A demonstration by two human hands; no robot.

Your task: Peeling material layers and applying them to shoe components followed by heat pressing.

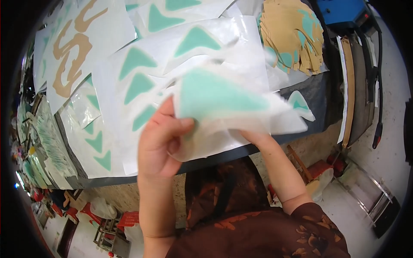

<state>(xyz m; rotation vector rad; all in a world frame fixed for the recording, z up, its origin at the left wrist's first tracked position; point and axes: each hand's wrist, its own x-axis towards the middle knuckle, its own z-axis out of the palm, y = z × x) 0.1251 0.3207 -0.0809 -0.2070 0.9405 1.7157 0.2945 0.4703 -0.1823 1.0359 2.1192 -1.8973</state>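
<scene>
My left hand [160,139] pinches a translucent white sheet [202,129] by its left edge, thumb on top. On that sheet is a large mint-green triangle [215,92], blurred by motion. My right hand [254,138] reaches behind the sheet's lower right part, so its fingers are hidden. Held above the table, the sheet covers part of a larger white sheet [249,36] that bears several green triangles [198,41]. A small white piece with a green centre [300,105] lies to the right, near the table's front edge.
A fanned pile of tan cut pieces [292,34] lies at the far right. White paper with a brown curved shape [71,58] rests at the far left. Stacked translucent sheets [53,135] line the left side. A blue machine [342,10] stands behind at right, and a metal-framed stool [365,193] stands below.
</scene>
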